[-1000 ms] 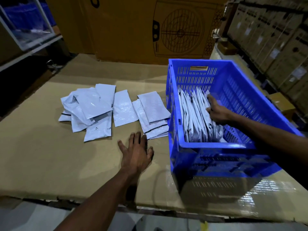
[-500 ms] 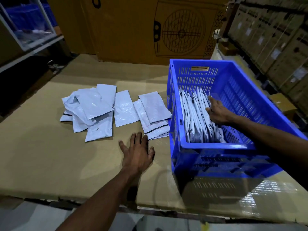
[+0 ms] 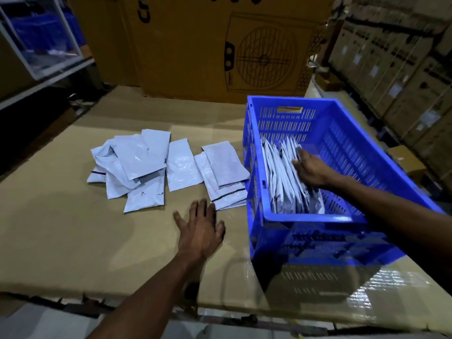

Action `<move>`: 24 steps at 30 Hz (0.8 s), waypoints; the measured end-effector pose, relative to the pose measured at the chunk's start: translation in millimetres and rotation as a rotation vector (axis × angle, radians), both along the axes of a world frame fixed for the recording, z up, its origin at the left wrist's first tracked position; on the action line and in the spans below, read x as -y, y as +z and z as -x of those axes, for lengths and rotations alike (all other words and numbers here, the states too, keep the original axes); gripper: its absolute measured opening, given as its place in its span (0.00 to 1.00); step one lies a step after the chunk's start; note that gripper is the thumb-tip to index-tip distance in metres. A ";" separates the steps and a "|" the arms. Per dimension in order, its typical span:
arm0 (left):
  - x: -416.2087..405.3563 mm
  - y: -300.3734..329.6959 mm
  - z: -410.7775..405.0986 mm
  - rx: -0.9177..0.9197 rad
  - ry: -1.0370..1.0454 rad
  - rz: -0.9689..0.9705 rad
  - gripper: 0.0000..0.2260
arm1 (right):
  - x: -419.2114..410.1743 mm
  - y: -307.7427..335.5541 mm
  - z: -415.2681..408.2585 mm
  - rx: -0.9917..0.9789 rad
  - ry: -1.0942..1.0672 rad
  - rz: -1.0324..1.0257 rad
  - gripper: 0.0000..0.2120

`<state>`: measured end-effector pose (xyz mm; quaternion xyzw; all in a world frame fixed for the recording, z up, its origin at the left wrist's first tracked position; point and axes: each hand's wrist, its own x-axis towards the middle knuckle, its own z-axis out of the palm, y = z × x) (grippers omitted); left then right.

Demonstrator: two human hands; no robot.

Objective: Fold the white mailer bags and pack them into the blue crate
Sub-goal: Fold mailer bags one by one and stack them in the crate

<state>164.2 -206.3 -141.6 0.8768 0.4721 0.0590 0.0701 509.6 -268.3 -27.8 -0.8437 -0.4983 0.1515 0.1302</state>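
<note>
Fingers of the right hand [image 3: 311, 168] press packed bags [image 3: 281, 177] inside the crate [image 3: 342, 217]; left hand [image 3: 199, 228] lies flat, released.

1. On the bench [image 3: 61, 241], loose mailer bags [image 3: 137, 167] lie left of the crate [image 3: 305, 218].
2. Inside the crate, folded bags [image 3: 278, 177] stand on edge.
3. Behind both we see a large carton [image 3: 195, 45].

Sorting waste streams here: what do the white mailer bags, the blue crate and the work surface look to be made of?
White mailer bags: thin plastic film, probably; glossy, crinkled. Blue crate: rigid moulded plastic, slotted walls, slight sheen. Work surface: brown cardboard sheet, matte, with shiny clear film or tape near its front right.
</note>
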 end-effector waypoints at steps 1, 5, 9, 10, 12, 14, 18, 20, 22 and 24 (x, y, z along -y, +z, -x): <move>-0.1 -0.6 0.6 -0.002 -0.003 -0.002 0.26 | -1.1 -2.3 2.3 0.011 0.029 0.024 0.30; -0.3 -1.6 0.3 -0.009 -0.003 -0.004 0.25 | -1.6 -4.4 0.0 0.026 0.016 0.031 0.30; -1.4 -1.6 1.0 -0.013 -0.009 -0.003 0.24 | 7.7 20.1 16.8 0.026 -0.017 -0.011 0.38; -1.2 -1.4 1.3 -0.006 -0.016 -0.001 0.24 | 8.6 26.4 22.2 0.053 0.001 -0.038 0.33; -1.8 -1.7 3.7 0.028 -0.032 0.003 0.22 | 7.5 37.5 31.1 0.108 0.039 -0.137 0.31; -3.9 -3.2 9.9 0.064 -0.055 0.004 0.21 | 3.9 46.9 41.4 0.146 0.064 -0.197 0.36; -14.5 -7.5 41.2 0.114 -0.133 -0.070 0.22 | -14.5 62.7 67.6 0.233 0.111 -0.275 0.43; -23.3 -8.3 62.7 0.092 -0.119 -0.106 0.22 | -27.9 74.3 84.7 0.252 0.156 -0.312 0.45; -31.6 -6.2 85.1 0.075 -0.075 -0.118 0.23 | -42.5 84.8 102.4 0.263 0.207 -0.332 0.46; -38.6 -5.3 104.2 0.067 -0.040 -0.135 0.24 | -59.8 92.2 117.9 0.301 0.257 -0.353 0.46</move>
